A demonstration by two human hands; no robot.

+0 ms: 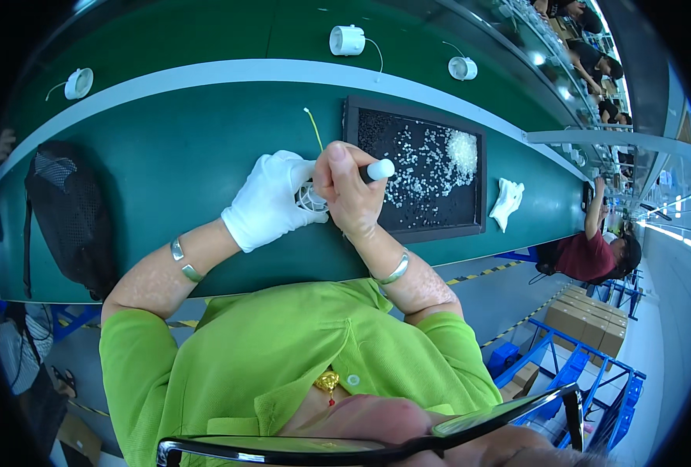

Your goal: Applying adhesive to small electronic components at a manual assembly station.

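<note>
L hand in white fabric glove (271,201) has fingers curled round a round, cage-like white plastic housing (311,199), held just above or on the green bench (197,140) (can't tell which). Bare R hand (351,191) has fingers closed tight on a dark-and-white cylindrical handle (381,169), prob. a tool; its working end is hidden.

Risks: if the tool slips, it could jab the gloved fingers or crack the housing's thin ribs — a loose L grip would make that likelier. Thin yellow-green wire w/ white tip (312,126) sticks out beyond the hands, so could snag or get tugged. R wrist is by the L edge of the black rectangular tray (481,187); a bump could scatter or mix its tiny clear-white pieces (462,152) & tiny black pieces (372,128).

Brands/labels: none legible; brown cardboard cartons (587,319) too far off to tell re: writing.
</note>
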